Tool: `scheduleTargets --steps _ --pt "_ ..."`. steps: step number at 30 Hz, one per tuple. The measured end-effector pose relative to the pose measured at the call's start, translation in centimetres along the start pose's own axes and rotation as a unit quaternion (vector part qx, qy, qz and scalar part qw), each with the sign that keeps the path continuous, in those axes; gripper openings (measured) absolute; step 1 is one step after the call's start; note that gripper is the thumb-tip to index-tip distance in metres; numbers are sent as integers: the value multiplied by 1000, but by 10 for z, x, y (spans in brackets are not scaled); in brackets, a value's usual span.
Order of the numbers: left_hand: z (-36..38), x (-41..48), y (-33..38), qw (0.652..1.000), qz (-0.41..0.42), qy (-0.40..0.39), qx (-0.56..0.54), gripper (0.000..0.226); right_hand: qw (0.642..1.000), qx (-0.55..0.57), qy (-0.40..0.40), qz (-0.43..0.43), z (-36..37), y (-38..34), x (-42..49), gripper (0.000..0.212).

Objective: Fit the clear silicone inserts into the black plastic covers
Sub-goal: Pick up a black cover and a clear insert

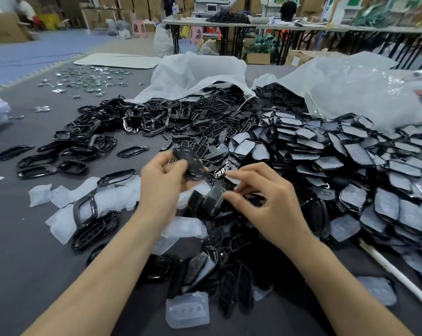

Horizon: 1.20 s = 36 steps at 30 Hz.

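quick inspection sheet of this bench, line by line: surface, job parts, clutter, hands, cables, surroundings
Surface: grey table, largely covered with parts.
Job's things: loose clear inserts at near left; black covers heaped at centre; fitted covers, inserts already in, piled at right.
Clutter: black ring frames at left; small metal pieces far left; two open plastic bags; a white rod at the right edge.
Grippers: left hand grips a held cover; right hand has its fingers curled beside it, and what they pinch is too blurred to tell.
Cables: nothing seen.
Surroundings: long tables, cardboard boxes, a person standing at the back.
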<state>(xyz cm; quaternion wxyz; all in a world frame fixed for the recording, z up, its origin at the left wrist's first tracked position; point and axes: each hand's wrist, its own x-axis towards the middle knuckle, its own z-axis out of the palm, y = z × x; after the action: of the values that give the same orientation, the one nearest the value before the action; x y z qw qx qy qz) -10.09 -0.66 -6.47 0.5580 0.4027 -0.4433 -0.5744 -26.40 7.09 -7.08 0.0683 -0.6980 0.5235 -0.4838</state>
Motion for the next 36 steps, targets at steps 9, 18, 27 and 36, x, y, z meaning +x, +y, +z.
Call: scheduleTargets --steps 9,18,27,36 --pt "-27 27 -5 992 65 105 4 15 989 -131 -34 57 6 -7 10 15" --pt "-18 20 -8 996 50 71 -28 26 904 -311 -267 122 61 -30 63 22" --pt "-6 3 -5 997 71 -9 -14 15 969 -93 -29 225 42 -8 52 14" --pt "19 -24 -12 991 -14 -131 0 17 915 272 129 269 -8 18 14 16"
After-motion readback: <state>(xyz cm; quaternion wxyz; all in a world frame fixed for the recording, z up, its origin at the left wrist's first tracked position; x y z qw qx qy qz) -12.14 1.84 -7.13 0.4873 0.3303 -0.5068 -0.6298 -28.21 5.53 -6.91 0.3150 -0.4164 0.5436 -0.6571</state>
